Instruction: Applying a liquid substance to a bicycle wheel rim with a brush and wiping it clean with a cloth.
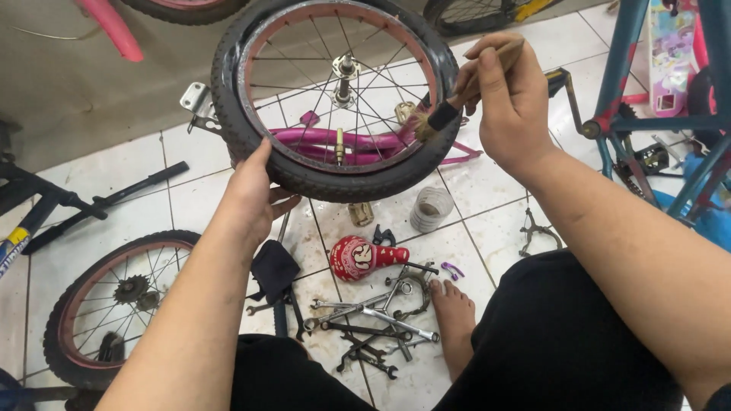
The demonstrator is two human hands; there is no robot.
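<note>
The left hand (255,194) clasps the wheel (335,99) at its lower left tyre edge, holding it upright above the floor (487,228), while the right hand (510,95), clenched on the brush (457,103), angles its bristles down-left against the right rim.

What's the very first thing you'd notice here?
The small bicycle wheel with its black tyre and pink rim, held up in the middle by the left hand. The right hand holds a brush against its rim. Below, spanners and a red saddle lie on the tiled floor.
</note>
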